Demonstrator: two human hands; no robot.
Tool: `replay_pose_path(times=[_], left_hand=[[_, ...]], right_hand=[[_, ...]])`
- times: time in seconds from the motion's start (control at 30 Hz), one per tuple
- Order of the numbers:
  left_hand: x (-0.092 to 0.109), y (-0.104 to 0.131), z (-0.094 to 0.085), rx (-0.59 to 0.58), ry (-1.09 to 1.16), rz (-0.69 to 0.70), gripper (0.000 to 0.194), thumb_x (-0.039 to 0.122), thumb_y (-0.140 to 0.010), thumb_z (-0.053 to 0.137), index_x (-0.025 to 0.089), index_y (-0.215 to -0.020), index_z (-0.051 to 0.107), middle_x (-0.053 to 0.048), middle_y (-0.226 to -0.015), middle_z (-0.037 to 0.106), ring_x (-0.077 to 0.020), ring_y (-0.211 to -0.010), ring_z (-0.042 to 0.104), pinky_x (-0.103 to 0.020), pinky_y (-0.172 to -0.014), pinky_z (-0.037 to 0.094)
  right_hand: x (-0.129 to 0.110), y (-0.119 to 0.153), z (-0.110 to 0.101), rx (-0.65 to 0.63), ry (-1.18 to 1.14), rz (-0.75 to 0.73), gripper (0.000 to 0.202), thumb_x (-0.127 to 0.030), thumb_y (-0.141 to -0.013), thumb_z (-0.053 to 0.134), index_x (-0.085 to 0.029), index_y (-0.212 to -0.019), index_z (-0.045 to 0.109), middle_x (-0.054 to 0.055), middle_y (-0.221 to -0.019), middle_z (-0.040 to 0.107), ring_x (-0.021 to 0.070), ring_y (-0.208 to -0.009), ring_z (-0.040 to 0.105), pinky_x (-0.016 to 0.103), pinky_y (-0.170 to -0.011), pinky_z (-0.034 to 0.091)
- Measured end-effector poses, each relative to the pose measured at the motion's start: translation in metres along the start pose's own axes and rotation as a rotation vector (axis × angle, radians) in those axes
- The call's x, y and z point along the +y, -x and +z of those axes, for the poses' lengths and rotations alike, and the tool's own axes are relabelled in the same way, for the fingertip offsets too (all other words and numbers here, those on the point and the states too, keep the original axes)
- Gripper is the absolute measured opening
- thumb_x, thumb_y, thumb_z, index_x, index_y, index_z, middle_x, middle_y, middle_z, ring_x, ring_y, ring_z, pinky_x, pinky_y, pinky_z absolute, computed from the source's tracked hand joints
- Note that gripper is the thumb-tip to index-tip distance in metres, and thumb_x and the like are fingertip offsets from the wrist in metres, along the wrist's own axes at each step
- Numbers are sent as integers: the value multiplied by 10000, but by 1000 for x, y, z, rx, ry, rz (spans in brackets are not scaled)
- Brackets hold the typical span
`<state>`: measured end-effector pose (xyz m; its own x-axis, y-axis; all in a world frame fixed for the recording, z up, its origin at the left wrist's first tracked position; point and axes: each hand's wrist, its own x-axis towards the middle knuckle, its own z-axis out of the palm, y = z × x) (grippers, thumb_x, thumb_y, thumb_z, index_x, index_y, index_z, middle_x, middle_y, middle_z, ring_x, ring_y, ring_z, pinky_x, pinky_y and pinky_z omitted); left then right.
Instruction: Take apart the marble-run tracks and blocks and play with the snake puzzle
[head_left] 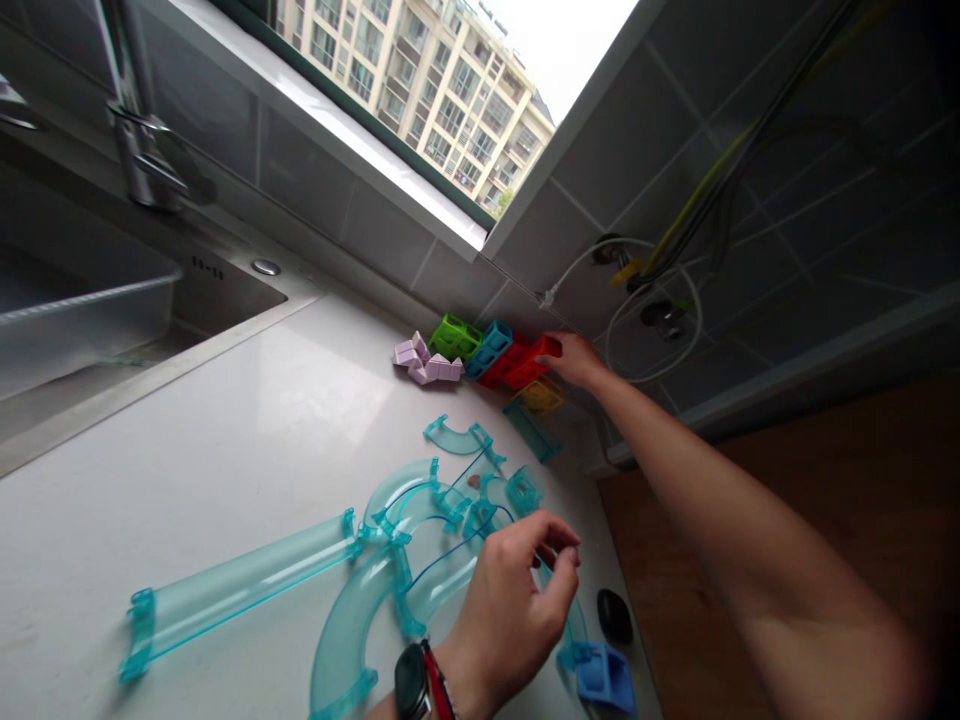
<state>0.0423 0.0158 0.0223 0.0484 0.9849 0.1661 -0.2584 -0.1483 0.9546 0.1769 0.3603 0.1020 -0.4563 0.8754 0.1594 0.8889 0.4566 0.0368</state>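
Note:
My right hand [573, 360] reaches to the back of the counter, its fingers on a red block [531, 365]. That block stands in a row with a blue block [489, 348] and a green block [455, 338]; a yellow block [540, 397] lies just in front. My left hand [517, 590], with a watch on its wrist, hovers over clear teal track pieces, its fingers curled and apart with nothing visible between them. Curved teal pieces [352, 620] lie beside and partly behind it. A long straight teal track [247, 585] stretches to the left.
A pink folded block toy [426, 362] lies left of the green block. The sink [225, 290] with a faucet [142, 160] and a clear bin [97, 300] is at the left. A light blue block [606, 678] and a black object [615, 616] sit near the counter's right edge.

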Motion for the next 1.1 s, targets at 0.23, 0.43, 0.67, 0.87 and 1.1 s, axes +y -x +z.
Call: replay_pose_path(times=[0.23, 0.43, 0.67, 0.87, 1.1], left_hand=[[0, 0, 0, -21, 12, 9, 162, 154, -939, 574, 243, -942, 709, -2, -878, 774, -179, -817, 723, -298, -754, 537], [0, 0, -1, -27, 10, 3, 159, 156, -945, 572, 237, -933, 708, -1, -885, 774, -175, -823, 724, -291, -755, 533], [0, 0, -1, -32, 15, 9, 156, 177, -952, 575, 231, -933, 721, -16, -876, 780, -184, -814, 729, -296, -754, 544], [0, 0, -1, -40, 18, -3, 177, 141, -932, 566, 225, -941, 722, -8, -877, 778, -169, -806, 721, -272, -715, 528], [3, 1, 0, -45, 2, -23, 203, 98, -909, 552, 206, -935, 722, -10, -892, 776, -162, -829, 712, -264, -743, 509]], right_hand=[[1, 0, 4, 35, 39, 0, 550, -266, -886, 769, -154, -1409, 642, 180, -1372, 697, 326, -1267, 672, 473, -1113, 514], [-1, 12, 11, 68, 87, 1, 661, -310, -887, 760, -116, -1486, 560, 223, -1460, 598, 368, -1387, 559, 488, -1162, 464], [-1, 27, 14, -3, 143, 21, 534, -277, -919, 734, -167, -1426, 608, 181, -1412, 625, 327, -1329, 593, 469, -1117, 499], [12, 31, 20, -103, 208, 168, 375, -361, -1006, 678, -204, -1343, 624, 113, -1406, 619, 278, -1204, 651, 507, -1009, 565], [30, 41, 45, -302, 210, 364, 344, -356, -1011, 677, -178, -1303, 639, 102, -1309, 666, 250, -1102, 693, 457, -926, 606]])
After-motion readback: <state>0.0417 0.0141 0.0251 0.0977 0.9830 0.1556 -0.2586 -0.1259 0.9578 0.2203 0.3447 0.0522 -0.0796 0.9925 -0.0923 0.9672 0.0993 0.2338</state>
